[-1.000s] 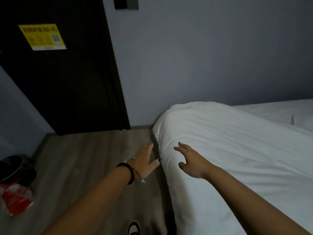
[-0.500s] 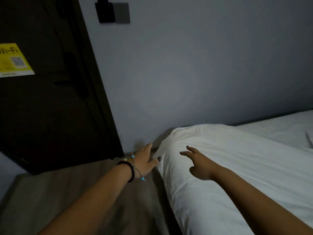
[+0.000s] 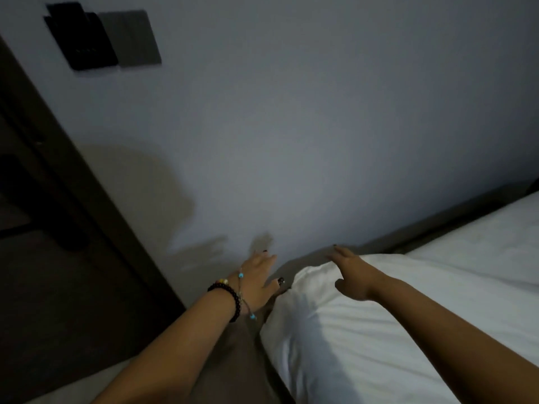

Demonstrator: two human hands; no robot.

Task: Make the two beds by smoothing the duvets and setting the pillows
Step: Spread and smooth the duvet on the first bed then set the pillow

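Both hands reach toward the corner of the white duvet on the bed at lower right. Left hand, fingers straight and loosely spread, sits just beside the corner near the grey wall. Right hand, fingers extended, hovers over the corner; contact unclear.

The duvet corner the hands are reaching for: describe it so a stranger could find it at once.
Start at the grey wall and drop to the white duvet at lower right. Its corner bulges nearest the dark door, between the braceleted left hand and the bare right hand.
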